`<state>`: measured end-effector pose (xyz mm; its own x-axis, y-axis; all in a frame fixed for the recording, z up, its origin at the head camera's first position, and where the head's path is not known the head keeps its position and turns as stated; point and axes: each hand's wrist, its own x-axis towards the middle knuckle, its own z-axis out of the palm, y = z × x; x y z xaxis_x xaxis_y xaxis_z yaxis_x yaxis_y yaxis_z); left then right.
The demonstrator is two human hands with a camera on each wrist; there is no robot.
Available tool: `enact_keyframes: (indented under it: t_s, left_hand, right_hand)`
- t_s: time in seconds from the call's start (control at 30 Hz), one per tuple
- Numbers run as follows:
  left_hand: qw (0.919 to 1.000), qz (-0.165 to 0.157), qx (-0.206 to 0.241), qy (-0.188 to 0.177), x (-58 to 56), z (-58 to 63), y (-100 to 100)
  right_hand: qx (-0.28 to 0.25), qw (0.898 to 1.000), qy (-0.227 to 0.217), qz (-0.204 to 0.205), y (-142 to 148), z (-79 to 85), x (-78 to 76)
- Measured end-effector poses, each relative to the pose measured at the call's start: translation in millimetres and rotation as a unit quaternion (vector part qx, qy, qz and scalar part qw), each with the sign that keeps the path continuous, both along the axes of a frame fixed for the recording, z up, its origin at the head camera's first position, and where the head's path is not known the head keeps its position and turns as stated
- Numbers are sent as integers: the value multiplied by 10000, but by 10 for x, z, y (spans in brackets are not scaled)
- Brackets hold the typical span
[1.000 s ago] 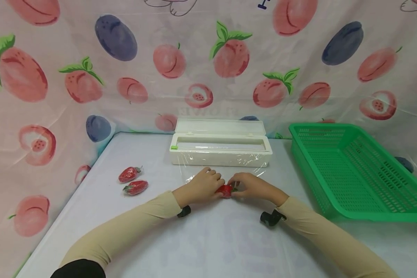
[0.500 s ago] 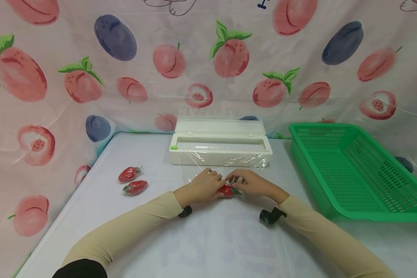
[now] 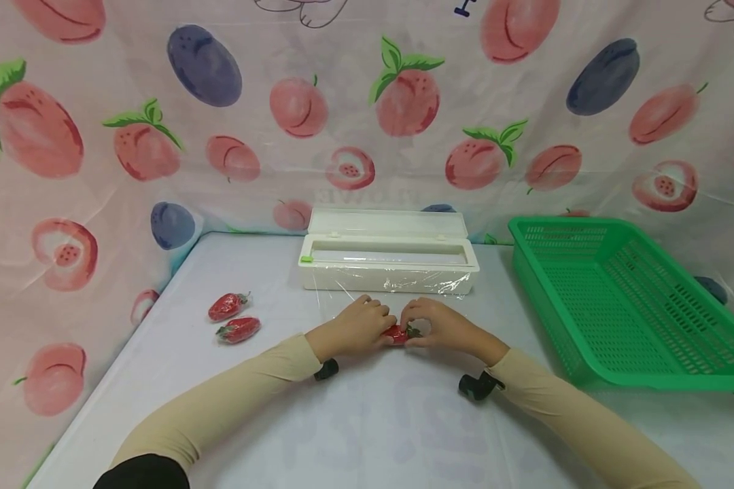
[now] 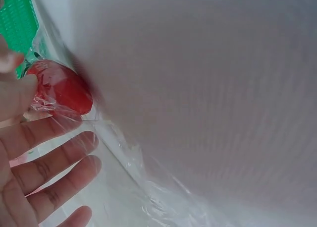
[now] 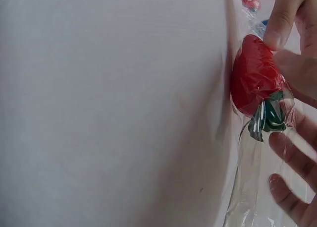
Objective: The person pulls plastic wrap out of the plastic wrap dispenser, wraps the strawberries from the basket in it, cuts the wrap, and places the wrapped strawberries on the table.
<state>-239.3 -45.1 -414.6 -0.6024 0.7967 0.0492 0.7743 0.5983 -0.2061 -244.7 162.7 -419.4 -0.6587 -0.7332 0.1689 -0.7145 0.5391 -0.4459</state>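
Note:
A red strawberry (image 3: 396, 334) with green leaves lies sideways on the table under clear cling film, in front of the film dispenser. My left hand (image 3: 357, 329) holds its left end; in the left wrist view, the thumb lies against the red strawberry (image 4: 64, 88) and the other fingers spread beneath the film. My right hand (image 3: 446, 327) has thumb and index finger around the leafy end. In the right wrist view, film stretches over the strawberry (image 5: 255, 76) and its leaves, and the lower fingers of the right hand (image 5: 297, 152) lie behind the film.
The white cling film dispenser (image 3: 388, 277) stands at the back with its lid raised, film running from it toward the hands. Two wrapped strawberries, one farther back (image 3: 228, 307) and one nearer (image 3: 238, 330), lie at the left. A green plastic basket (image 3: 587, 380) stands at the right.
My right hand drew back from the strawberry's leafy end half a second ago, baring the leaves, and has closed around it again. The left hand has stayed nearly still.

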Motion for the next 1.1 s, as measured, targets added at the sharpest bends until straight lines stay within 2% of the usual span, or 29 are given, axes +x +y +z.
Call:
enact_keyframes:
  t_s: [0.2,0.3,0.4,0.53,0.57,0.63,0.8,0.93,1.0,1.1]
  left_hand:
    - [10000,51,42,-18,-15,-12,-11]
    - [9992,62,305,254,-9,-7,-23]
    - [9924,-332,672,979,9,2,-25]
    - [9690,-1038,719,2122,52,5,-4]
    - [9645,-1117,682,2293,57,-1,3]
    - [9608,-1136,605,2455,63,-14,14]
    - [9643,-948,595,2401,53,-23,43]
    - [9738,-695,526,2098,57,5,59]
    - [9800,-536,510,1849,60,23,59]
    - [9881,-310,545,1408,61,54,53]
  right_hand:
    - [175,9995,-243,-59,-8,-27,-26]
    - [152,9992,-355,-95,-11,-34,-38]
    - [153,9986,-486,-148,2,-30,-42]
    - [127,9971,-703,-268,32,-28,-55]
    - [108,9966,-758,-296,37,-25,-56]
    - [36,9955,-880,-341,49,-18,-59]
    - [-96,9923,-1170,-397,67,8,-65]
    - [-238,9902,-1331,-352,91,34,-65]
    - [-297,9910,-1263,-319,106,43,-60]
    - [-285,9953,-848,-368,115,50,-46]
